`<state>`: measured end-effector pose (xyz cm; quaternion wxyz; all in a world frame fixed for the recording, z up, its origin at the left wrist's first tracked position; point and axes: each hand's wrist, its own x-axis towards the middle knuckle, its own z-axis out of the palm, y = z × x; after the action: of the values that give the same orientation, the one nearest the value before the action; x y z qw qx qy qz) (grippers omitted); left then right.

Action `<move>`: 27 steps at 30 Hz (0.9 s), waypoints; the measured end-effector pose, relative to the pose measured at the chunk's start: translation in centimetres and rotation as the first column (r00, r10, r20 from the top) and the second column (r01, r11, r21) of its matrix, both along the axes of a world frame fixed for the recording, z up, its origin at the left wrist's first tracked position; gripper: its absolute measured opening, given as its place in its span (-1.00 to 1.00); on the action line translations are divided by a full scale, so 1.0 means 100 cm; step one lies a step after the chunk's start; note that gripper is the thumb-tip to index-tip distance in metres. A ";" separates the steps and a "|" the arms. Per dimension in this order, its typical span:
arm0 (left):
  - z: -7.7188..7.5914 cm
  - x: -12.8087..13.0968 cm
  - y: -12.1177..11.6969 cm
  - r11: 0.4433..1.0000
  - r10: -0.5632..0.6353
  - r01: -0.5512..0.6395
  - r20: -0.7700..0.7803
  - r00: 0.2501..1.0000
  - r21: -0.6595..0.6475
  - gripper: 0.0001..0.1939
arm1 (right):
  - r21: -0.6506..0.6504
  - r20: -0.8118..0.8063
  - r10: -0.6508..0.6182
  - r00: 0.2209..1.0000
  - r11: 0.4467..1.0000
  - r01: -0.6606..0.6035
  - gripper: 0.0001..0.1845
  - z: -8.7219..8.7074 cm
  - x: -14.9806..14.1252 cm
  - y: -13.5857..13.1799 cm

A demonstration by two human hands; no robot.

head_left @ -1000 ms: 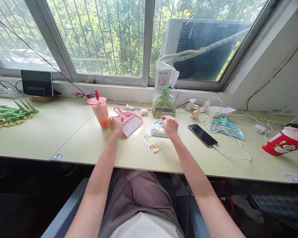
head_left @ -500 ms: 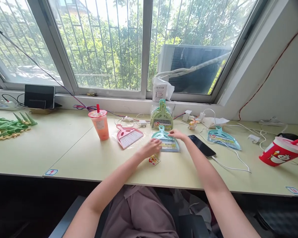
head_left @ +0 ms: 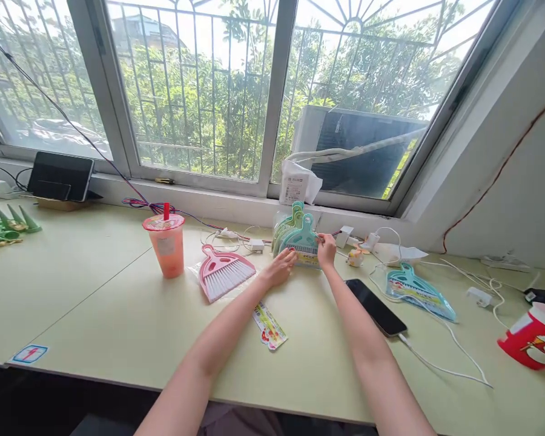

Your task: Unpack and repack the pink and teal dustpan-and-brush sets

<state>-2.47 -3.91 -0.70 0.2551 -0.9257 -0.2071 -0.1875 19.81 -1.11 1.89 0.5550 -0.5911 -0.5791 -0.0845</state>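
One turquoise plastic dustpan-and-brush set (head_left: pixel 305 241) has been raised, clamped between left hand (head_left: pixel 280 268) and right hand (head_left: pixel 327 250), with one pink plastic set (head_left: pixel 227 274) leftward.

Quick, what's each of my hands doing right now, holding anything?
Left hand: against the left side of the teal dustpan set; grip unclear.
Right hand: closed, pinching that set's right edge.

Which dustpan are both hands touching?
The blue dustpan in front of the green dustpans; the pink dustpan and the blue one beside the phone lie untouched.
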 end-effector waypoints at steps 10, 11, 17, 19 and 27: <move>-0.010 -0.007 0.017 0.920 0.276 -0.170 0.277 0.920 -0.352 -0.79 | 0.018 -0.062 -0.153 0.986 0.988 0.154 -0.53 -0.018 -0.041 0.028; -0.010 -0.007 0.017 0.908 0.298 -0.173 0.300 0.906 -0.381 -0.83 | 0.004 -0.099 -0.182 0.978 0.983 0.183 -0.48 -0.016 -0.045 0.027; -0.011 -0.005 0.026 0.866 0.398 -0.122 0.523 0.754 -0.484 0.13 | -0.075 -0.231 -0.270 0.935 0.963 0.260 -0.24 -0.011 -0.045 0.012; -0.010 -0.005 0.026 0.848 0.432 -0.108 0.559 0.708 -0.518 0.23 | -0.033 -0.225 -0.295 0.929 0.955 0.295 -0.30 -0.014 -0.045 0.003; -0.007 -0.008 0.016 0.902 0.341 -0.080 0.586 0.735 -0.424 0.14 | 0.154 0.096 -0.252 0.963 0.960 0.236 -0.50 -0.022 -0.057 -0.054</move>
<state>-3.28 -2.30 -1.41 0.0081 -0.8039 -0.4191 -0.4220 14.12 -6.51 -0.32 0.5466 -0.6115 -0.5252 -0.2266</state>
